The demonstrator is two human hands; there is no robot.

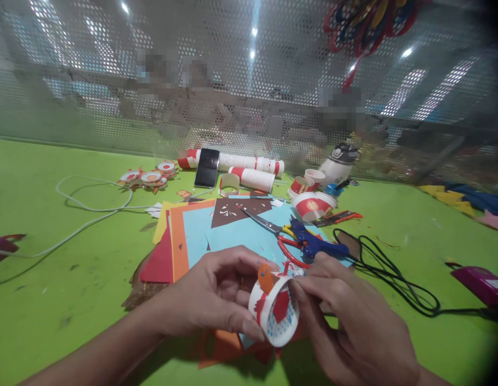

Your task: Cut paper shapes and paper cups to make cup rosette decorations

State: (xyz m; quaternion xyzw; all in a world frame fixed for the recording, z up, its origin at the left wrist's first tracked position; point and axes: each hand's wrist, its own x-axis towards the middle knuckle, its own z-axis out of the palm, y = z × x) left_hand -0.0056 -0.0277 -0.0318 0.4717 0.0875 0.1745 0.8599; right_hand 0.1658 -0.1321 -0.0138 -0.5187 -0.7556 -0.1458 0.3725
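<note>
A short cut-down paper cup [280, 333] is held on its side over the coloured paper, its opening facing me. Red paper shapes and blue dots decorate its inside, and an orange paper piece [265, 279] with a blue dot stands on its top edge. My left hand [220, 300] wraps around the cup from the left, thumb below and fingers behind. At the cup's upper right rim, my right hand [345, 316] pinches with thumb and forefinger; whatever lies between those fingertips is hidden. Just beyond rest red-handled scissors [291, 249] and a blue glue gun [317, 241].
Sheets of coloured paper [192, 230] cover the middle of the green table [83, 321]. A phone [207, 168], stacked paper cups [253, 178], paper bowls [309, 206] and decorated cup pieces [152, 178] sit farther back. A black cord [397, 284] runs right to a purple box [480, 284].
</note>
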